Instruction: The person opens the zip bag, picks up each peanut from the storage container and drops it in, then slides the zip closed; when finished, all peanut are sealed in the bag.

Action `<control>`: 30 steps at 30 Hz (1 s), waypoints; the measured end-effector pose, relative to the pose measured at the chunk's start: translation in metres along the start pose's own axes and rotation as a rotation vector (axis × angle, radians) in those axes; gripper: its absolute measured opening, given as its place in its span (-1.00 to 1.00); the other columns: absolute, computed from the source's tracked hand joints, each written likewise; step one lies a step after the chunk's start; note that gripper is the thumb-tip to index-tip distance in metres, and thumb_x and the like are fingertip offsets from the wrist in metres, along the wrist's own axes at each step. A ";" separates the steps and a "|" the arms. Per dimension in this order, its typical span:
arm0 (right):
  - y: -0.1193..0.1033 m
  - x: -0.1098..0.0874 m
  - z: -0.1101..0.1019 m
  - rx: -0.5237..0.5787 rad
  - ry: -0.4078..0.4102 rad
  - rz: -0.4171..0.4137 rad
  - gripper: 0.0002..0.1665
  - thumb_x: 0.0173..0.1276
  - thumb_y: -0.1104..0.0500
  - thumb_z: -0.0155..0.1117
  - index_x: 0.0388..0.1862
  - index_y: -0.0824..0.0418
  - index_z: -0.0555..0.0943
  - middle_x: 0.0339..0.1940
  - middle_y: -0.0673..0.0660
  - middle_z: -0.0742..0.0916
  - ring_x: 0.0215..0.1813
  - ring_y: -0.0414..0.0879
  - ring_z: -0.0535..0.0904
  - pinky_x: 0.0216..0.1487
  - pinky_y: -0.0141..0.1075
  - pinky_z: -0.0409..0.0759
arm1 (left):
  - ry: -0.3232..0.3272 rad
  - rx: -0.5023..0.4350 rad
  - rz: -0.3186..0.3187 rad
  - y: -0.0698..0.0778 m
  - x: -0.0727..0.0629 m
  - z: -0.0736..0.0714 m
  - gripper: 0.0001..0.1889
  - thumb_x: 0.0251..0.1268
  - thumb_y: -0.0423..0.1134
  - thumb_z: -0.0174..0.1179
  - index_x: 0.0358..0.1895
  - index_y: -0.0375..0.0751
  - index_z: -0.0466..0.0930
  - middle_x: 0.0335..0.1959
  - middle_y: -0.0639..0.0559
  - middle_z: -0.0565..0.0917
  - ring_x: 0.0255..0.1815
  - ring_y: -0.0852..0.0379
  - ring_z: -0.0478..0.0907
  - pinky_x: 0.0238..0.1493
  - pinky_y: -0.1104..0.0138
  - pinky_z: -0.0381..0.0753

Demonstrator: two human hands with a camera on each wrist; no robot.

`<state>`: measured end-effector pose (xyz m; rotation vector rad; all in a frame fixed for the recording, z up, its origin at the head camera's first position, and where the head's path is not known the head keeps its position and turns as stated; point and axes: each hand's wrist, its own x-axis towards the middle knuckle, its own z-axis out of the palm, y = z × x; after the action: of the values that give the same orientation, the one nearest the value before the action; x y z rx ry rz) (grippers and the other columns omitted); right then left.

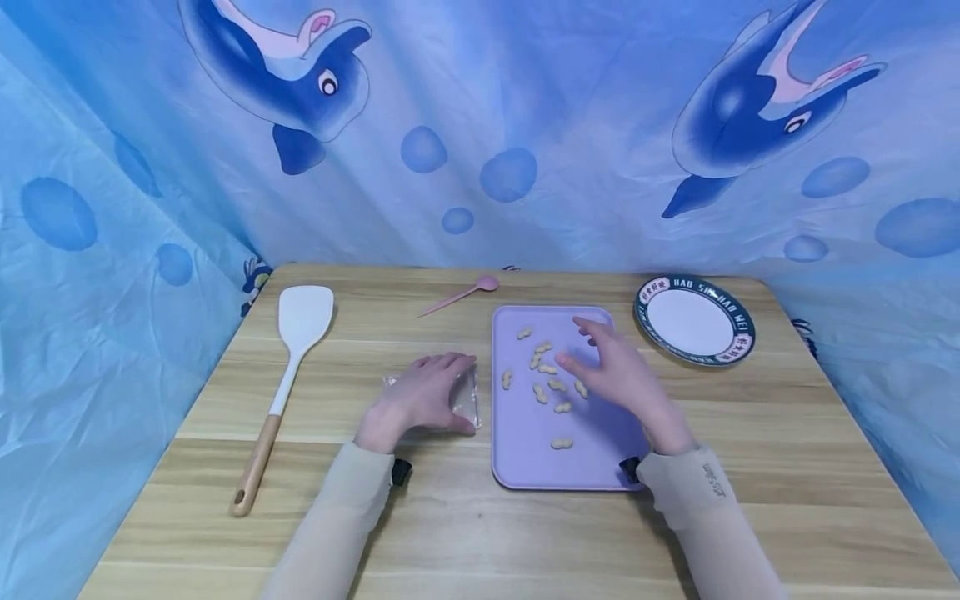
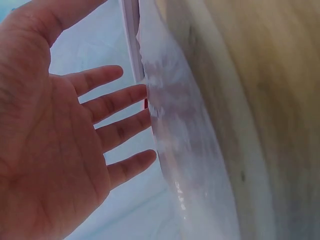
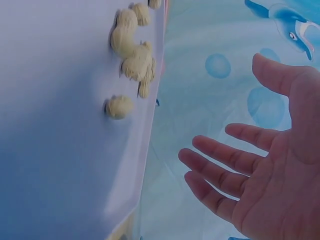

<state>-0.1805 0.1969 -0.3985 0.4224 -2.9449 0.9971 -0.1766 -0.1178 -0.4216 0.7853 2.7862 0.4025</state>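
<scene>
A clear plastic bag (image 1: 466, 398) lies flat on the table, left of a purple tray (image 1: 525, 462). My left hand (image 1: 423, 392) is over the bag with its fingers spread; in the left wrist view its fingertips are right at the bag's surface (image 2: 185, 135). Several unshelled peanuts (image 1: 557, 384) are scattered on the tray, mostly in its middle and upper left. Over the tray's right side hovers my right hand (image 1: 618, 371), fingers apart and nothing in it. The right wrist view shows the peanuts (image 3: 120, 106) beyond those fingertips.
To the left lies a white spatula (image 1: 303, 321) with a wooden handle. A small pink spoon (image 1: 487, 283) is near the back edge of the wooden table (image 1: 480, 550). At the back right sits a green-rimmed white plate (image 1: 690, 321). A blue dolphin-print curtain (image 1: 465, 100) hangs behind.
</scene>
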 end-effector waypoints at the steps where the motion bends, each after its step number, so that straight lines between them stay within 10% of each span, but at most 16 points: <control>1: -0.001 0.000 0.001 0.007 -0.008 -0.002 -0.08 0.37 -0.23 0.28 0.49 0.29 0.30 0.29 0.35 0.55 0.27 0.29 0.48 0.19 0.18 0.47 | -0.001 0.009 -0.002 0.001 0.000 0.000 0.14 -0.20 0.28 0.53 0.52 -0.10 0.23 0.48 -0.03 0.32 0.49 -0.06 0.21 0.49 -0.04 0.07; 30: -0.017 -0.004 0.026 0.005 -0.106 -0.044 -0.27 0.40 -0.11 0.30 0.37 0.31 0.45 0.18 0.29 0.65 0.12 0.16 0.59 0.07 0.02 0.59 | 0.019 0.088 -0.006 0.009 -0.001 0.004 0.04 -0.16 0.26 0.49 0.48 -0.04 0.31 0.42 0.00 0.40 0.44 -0.10 0.28 0.45 -0.02 0.17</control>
<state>-0.1699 0.1695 -0.4100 0.5554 -3.0115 1.0076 -0.1701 -0.1100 -0.4224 0.7963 2.8401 0.2889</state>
